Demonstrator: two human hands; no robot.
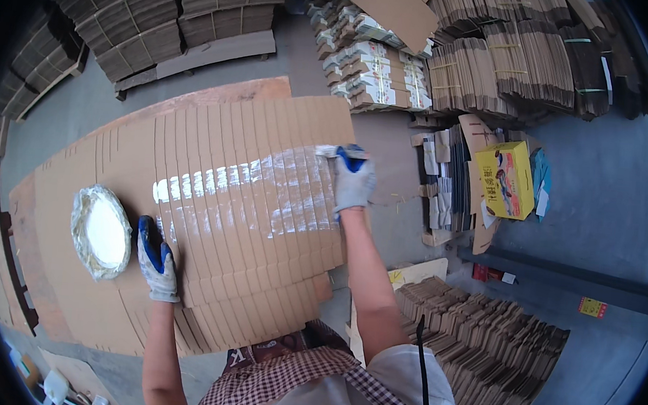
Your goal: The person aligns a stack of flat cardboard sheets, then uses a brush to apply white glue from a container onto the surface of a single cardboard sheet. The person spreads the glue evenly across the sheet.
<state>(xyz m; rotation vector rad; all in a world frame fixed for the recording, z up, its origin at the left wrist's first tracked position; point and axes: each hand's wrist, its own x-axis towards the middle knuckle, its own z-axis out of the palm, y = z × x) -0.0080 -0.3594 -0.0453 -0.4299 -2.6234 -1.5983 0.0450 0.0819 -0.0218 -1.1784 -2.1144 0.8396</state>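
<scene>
Overlapping flat cardboard sheets (258, 266) lie fanned out in narrow strips on a table in front of me. My right hand (355, 176), in a white and blue glove, is closed on a brush (328, 151) at the far right end of the strips. Wet white glue (207, 183) runs in a band across them, thick at its left and smeared thin at its right. My left hand (157, 264), gloved the same way, lies with fingers stretched on the sheets' left part. Beside it stands a plastic-lined round bowl (79, 233) holding white glue.
Strapped cardboard stacks (125, 15) stand on pallets at the far left, with more bundles (502, 72) at the far right. A yellow box (505, 179) sits right of the table. More stacked cardboard (473, 344) is near my right elbow.
</scene>
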